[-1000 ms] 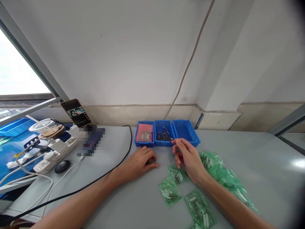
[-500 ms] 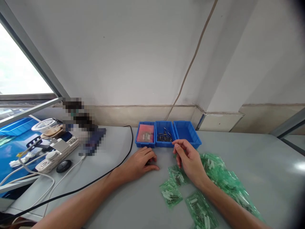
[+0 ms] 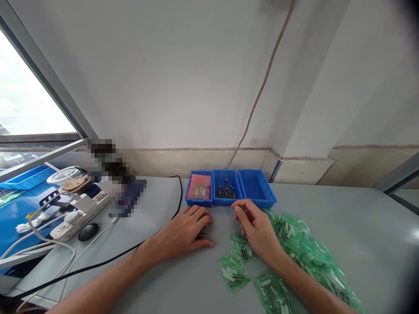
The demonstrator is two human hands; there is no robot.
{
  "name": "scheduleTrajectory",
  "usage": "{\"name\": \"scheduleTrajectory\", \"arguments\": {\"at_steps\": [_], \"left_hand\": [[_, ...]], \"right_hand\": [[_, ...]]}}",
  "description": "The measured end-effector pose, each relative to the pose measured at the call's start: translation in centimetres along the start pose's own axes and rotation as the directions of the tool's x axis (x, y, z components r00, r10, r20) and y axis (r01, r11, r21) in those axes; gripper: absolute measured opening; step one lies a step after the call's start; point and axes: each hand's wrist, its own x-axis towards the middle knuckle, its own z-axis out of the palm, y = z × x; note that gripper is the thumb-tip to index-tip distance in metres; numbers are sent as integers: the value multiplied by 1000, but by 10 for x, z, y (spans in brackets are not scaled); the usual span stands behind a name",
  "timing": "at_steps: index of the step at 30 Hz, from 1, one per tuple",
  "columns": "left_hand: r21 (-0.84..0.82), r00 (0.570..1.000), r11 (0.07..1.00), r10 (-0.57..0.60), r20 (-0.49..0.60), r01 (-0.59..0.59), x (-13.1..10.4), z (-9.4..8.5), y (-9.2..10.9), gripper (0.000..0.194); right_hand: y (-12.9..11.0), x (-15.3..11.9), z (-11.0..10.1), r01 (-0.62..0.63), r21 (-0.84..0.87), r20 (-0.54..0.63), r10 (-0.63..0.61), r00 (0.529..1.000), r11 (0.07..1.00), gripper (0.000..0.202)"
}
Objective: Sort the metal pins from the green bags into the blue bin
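Observation:
My left hand rests palm down on the grey table, cupped over a few small dark metal screws that show in the gap between thumb and index finger. Its fingers are bent but apart from the thumb. In front of the blue bins, my right hand is pinched, thumb against index finger; whatever is between the tips is too small to make out. Small green bags with metal and white pieces lie just below that hand. In the middle bin is a heap of dark screws.
A left blue bin holds a pink packet; the right blue bin shows bare bottom. Many green bags pile beside my right forearm. A black cable passes behind my left forearm. A power strip and black mouse lie left.
My left hand has shifted slightly left, uncovering more of the screws beneath it. My right hand has moved a little left and stays pinched. The view has tilted slightly up.

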Motion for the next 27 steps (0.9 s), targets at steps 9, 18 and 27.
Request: {"name": "scheduleTrajectory", "arguments": {"at_steps": [9,18,27], "left_hand": [[203,990,974,-80,-114,102,-30,1,-6,62],[192,974,955,-211,-86,224,-28,4,-10,73],[266,988,951,-156,-22,156,-7,13,-7,33]], "right_hand": [[-2,-2,0,60,-84,13,-59,998,995,31],[-2,-2,0,51,-136,51,-45,998,989,29],[-8,-2,-3,185,-337,83,-167,982,923,24]]}}
